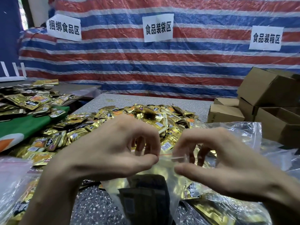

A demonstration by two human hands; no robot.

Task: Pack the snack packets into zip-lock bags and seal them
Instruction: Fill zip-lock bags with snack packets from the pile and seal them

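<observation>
Head view — speckled table (100, 202), snack packets (154, 120); striped tarp wall (162, 65)

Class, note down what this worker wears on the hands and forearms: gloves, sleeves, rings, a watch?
Nothing worn shows. The left hand and right hand are bare, without gloves or visible rings. No watch or band is in view, and both forearms are uncovered to the picture's edge, with no sleeve.
</observation>
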